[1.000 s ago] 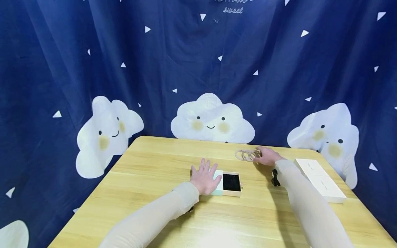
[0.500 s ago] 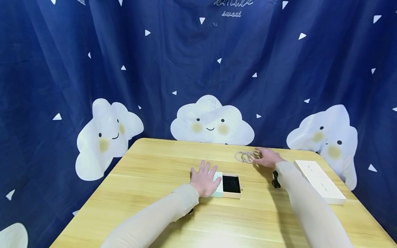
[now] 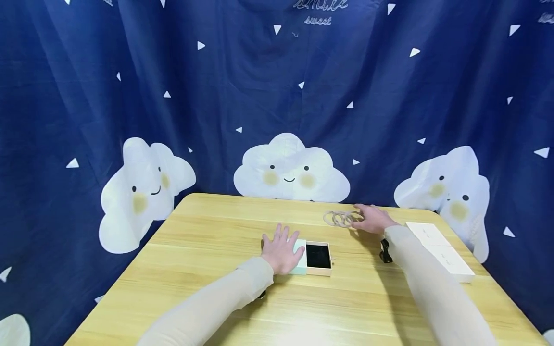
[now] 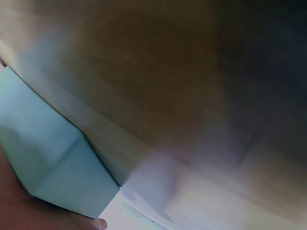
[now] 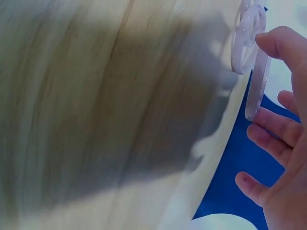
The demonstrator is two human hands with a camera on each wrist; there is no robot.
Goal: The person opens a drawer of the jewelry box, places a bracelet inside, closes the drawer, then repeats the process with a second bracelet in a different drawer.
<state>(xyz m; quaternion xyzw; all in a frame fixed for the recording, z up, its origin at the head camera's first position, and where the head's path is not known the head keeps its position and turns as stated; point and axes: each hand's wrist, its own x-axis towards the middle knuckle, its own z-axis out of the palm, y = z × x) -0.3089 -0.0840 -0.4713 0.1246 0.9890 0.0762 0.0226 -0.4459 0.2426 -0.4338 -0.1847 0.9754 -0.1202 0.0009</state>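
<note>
- The blue curtain (image 3: 259, 86) and the wooden table (image 3: 186, 269) slide a little to the left in the head view. It looks like only the head turns.
- The two white boxes (image 3: 452, 260) slide with them. They sit near the table's right edge, by the right sleeve.
- The left hand (image 3: 280, 252) stays spread wide, fingers straight, on top of the green cover (image 3: 302, 262). It rests there and grips nothing.
- The drawer (image 3: 319, 271) stays partly out of the green cover, on its right side. Its black inside shows no ring.
- The right hand (image 3: 373, 219) stays at the back of the table. It is half curled, with thumb and one finger holding the end ring (image 5: 258, 91) by two sides.
- The other rings (image 3: 343, 220) lie in an overlapping row beside that one, still on the table. So the work looks hardly further on; my guess is the grip is being set.
</note>
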